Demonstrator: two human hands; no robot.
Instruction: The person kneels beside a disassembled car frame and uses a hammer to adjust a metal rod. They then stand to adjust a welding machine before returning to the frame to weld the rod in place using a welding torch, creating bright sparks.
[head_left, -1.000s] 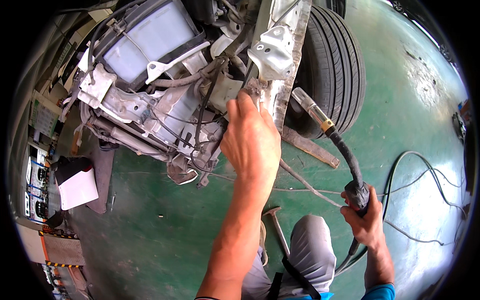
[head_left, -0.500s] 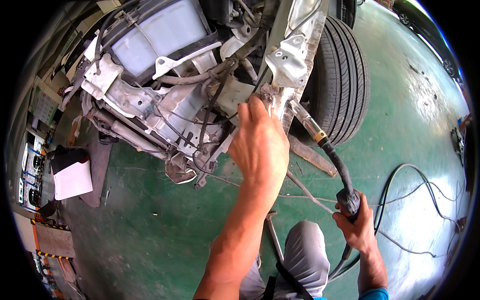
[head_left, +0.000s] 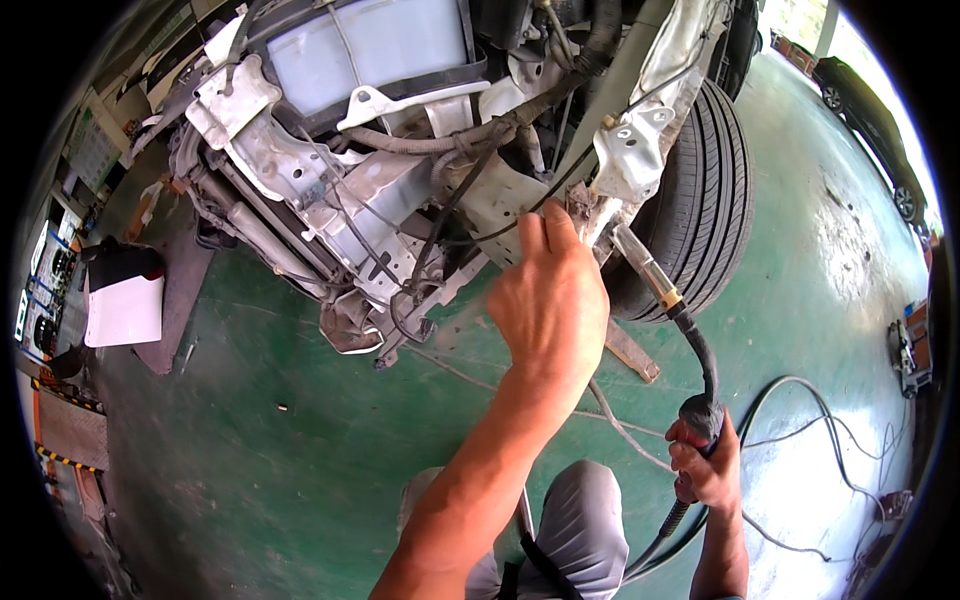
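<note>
Neither hand touches the other: the left hand (head_left: 555, 300) reaches up to a stripped car front (head_left: 300, 175), and the right hand (head_left: 712, 470) is lower, at the right side. With fingers bent around the handle, the right hand is clamped on a welding torch (head_left: 700, 355). This torch points upward and a little to the left; its metal nozzle (head_left: 642, 262) is near the end of a pale frame rail (head_left: 672, 65), but I cannot tell if the tip touches it. Fingers of the left hand are close together, with their tips at a rough, rusty lump (head_left: 580, 203) on the rail's lower end. I cannot tell whether they pinch something small or only rest there.

Just above the lump is a bent bracket (head_left: 632, 155) with holes. Right of the rail stands a black tyre (head_left: 715, 200), and below it a brown strip (head_left: 632, 352) lies on the green floor (head_left: 250, 450). Further up to the left, a pale panel (head_left: 365, 60) sits in a dark frame. Farther to the right, a dark hose (head_left: 815, 395) makes a loop on the floor.
</note>
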